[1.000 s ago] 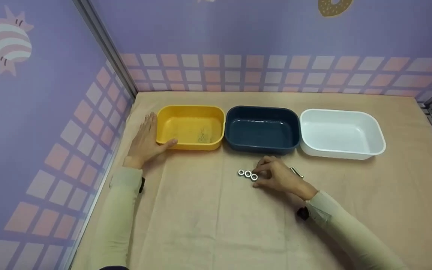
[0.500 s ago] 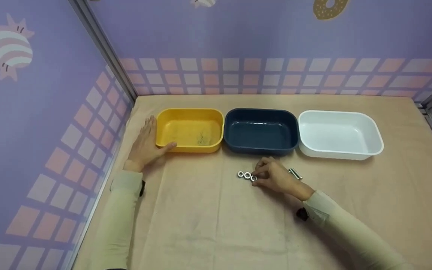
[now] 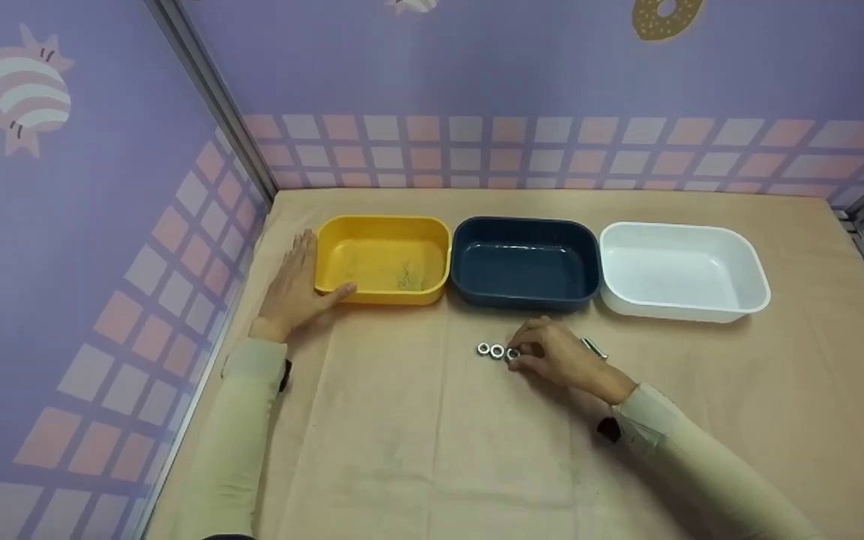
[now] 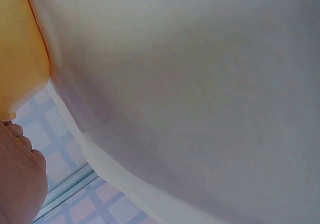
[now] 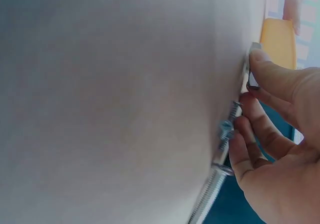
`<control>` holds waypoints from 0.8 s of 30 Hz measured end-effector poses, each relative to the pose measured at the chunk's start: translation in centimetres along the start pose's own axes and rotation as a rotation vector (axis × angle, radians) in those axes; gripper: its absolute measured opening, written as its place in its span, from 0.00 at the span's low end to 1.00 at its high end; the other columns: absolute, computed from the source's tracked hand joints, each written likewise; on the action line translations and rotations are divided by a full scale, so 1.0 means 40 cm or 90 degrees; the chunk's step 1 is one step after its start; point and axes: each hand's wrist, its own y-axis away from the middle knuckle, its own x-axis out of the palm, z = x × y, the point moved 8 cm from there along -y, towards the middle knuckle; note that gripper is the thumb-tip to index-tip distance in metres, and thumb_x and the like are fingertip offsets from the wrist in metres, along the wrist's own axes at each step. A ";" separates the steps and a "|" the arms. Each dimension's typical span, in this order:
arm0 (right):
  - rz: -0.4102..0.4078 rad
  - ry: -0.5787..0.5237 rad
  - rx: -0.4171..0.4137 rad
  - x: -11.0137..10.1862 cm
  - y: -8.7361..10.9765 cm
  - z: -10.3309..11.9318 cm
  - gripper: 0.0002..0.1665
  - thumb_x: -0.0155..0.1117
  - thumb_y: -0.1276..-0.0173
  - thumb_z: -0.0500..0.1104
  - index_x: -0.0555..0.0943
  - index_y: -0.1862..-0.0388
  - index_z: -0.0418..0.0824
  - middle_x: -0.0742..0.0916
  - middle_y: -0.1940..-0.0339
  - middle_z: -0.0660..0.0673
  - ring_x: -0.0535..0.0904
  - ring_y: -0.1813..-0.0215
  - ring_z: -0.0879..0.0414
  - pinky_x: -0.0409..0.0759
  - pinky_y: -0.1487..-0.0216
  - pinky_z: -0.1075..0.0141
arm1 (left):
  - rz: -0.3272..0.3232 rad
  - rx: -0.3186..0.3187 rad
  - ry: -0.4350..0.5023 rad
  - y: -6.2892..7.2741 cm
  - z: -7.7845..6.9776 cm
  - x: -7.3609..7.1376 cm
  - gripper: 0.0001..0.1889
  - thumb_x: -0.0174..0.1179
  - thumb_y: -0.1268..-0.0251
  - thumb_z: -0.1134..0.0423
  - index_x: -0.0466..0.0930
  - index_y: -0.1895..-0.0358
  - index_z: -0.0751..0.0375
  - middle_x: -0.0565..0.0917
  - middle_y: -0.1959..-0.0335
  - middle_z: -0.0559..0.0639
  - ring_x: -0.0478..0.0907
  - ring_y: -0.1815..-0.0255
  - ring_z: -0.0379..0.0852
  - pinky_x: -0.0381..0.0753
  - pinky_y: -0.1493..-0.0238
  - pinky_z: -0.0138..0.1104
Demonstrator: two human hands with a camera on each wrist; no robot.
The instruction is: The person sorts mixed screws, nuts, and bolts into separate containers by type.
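Lilac wall panels (image 3: 432, 75) with a pink-and-white check band rise behind and beside a table spread with a beige cloth (image 3: 372, 435). From the head camera, 3 rectangular trays stand in a row near the back edge: a yellow tray (image 3: 383, 298), a dark blue tray (image 3: 526, 301) and a white tray (image 3: 672, 309). Fine dark strands or marks, too small to name, show on the yellow floor. The left hand (image 3: 297, 289) lies against the yellow tray's left end, fingers straight along the wall and thumb over the front rim. In front of the dark blue tray, 2 hex nuts (image 3: 497, 351) sit side by side on the cloth, and just right of them the right hand (image 3: 556, 352) pinches a 3rd nut (image 3: 513, 354) between thumb and forefinger. Metal bolts (image 3: 595, 348) lie behind that wrist, partly hidden.

Left wrist view: curled-looking fingertips meet the yellow tray's edge at far left; cloth fills most of the rest.

Right wrist view: thumb and forefinger are clamped on the nut, close to the cloth, while the other fingers bend near the threaded bolts. Blue and yellow trays show beyond.
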 end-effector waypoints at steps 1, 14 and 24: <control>0.003 0.004 0.001 -0.004 0.000 0.002 0.10 0.80 0.34 0.40 0.93 0.54 0.41 0.92 0.58 0.48 0.84 0.55 0.51 0.79 0.51 0.58 | 0.002 0.001 -0.005 -0.001 0.000 0.000 0.65 0.61 0.32 0.27 0.34 0.13 0.67 0.39 0.10 0.63 0.35 0.09 0.60 0.38 0.10 0.53; 0.017 -0.028 0.011 -0.073 -0.058 0.069 0.11 0.74 0.28 0.37 0.92 0.49 0.36 0.94 0.55 0.46 0.90 0.52 0.51 0.90 0.47 0.52 | 0.001 0.022 -0.043 -0.007 -0.004 -0.005 0.61 0.60 0.30 0.29 0.40 0.13 0.69 0.42 0.10 0.64 0.38 0.09 0.61 0.41 0.10 0.54; -0.009 -0.034 -0.028 -0.092 -0.146 0.130 0.12 0.76 0.29 0.40 0.92 0.49 0.36 0.94 0.57 0.44 0.91 0.57 0.55 0.92 0.53 0.61 | -0.001 0.024 -0.047 -0.007 -0.006 -0.004 0.61 0.59 0.30 0.28 0.39 0.13 0.68 0.42 0.10 0.64 0.39 0.09 0.61 0.42 0.10 0.54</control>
